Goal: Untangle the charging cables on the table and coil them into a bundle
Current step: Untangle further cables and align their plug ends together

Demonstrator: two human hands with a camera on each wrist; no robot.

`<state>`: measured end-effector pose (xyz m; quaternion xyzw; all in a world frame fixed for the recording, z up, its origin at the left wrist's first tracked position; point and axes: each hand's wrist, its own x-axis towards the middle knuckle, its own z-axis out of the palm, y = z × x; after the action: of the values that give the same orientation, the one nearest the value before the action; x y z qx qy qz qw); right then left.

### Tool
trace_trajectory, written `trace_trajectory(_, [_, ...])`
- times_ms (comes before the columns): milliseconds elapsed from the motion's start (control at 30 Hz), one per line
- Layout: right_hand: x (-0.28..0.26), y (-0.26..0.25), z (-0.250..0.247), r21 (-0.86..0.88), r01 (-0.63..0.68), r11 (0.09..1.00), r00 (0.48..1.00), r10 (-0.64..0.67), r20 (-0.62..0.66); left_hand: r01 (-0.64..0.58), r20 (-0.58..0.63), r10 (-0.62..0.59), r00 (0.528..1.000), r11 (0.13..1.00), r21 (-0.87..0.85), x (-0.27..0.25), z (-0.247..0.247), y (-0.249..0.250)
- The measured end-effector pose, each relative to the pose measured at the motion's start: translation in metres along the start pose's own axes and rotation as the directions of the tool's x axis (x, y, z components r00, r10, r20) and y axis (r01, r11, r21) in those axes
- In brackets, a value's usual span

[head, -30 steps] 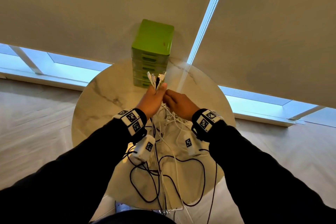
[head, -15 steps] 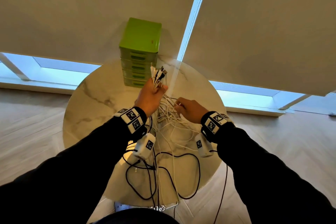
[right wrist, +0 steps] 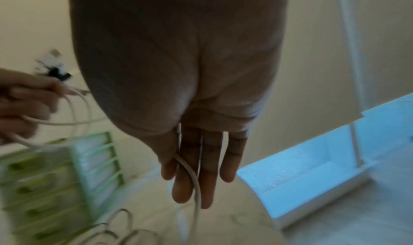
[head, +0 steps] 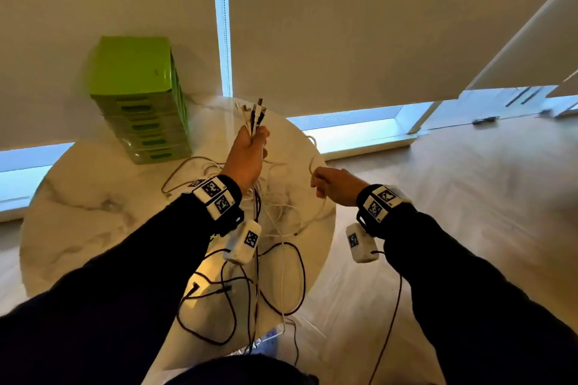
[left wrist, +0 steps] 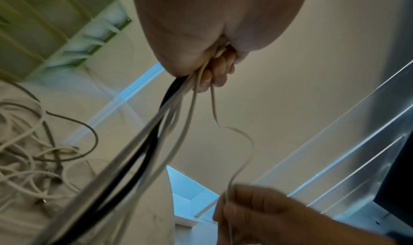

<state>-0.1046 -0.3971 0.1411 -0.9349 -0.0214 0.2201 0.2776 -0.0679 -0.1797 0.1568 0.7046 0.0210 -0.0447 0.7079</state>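
— How many cables?
— Two dark ones and several white; the tangle blurs an exact count. The left hand grips their plug ends above the round marble table; the right hand pinches one white cable.
— Around them?
— One green drawer unit at the table's far edge, blinds behind, wood floor.

Black sleeves; white, seemingly coded wristbands.
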Motion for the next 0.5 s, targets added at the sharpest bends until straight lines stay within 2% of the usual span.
trace_trajectory(100, [-0.022,0.045,0.002,-0.187,-0.212,0.959,0.970,0.230,0.079,0.060,0.077,-0.052,0.996,0.992,-0.114,-0.009,0.023,0.005])
trace_trajectory(200, [-0.051,0.070,0.007,-0.304,-0.286,0.909,0.938,0.330,0.106,0.091,0.190,-0.065,0.980,0.987,-0.131,-0.024,0.048,0.009])
trace_trajectory(267, [-0.064,0.081,0.009,-0.222,-0.259,0.940,0.949,0.291,0.121,0.105,0.258,-0.068,0.964,0.985,-0.133,-0.030,0.062,0.007])
trace_trajectory(367, [-0.076,0.086,0.009,0.008,-0.155,0.988,0.976,0.151,0.153,0.114,0.338,-0.073,0.938,0.988,-0.103,-0.040,0.081,0.004])
trace_trajectory(500, [-0.081,0.061,0.011,0.215,-0.075,0.974,0.970,0.021,0.241,0.097,0.374,-0.082,0.924,0.995,-0.021,-0.048,0.100,0.000])
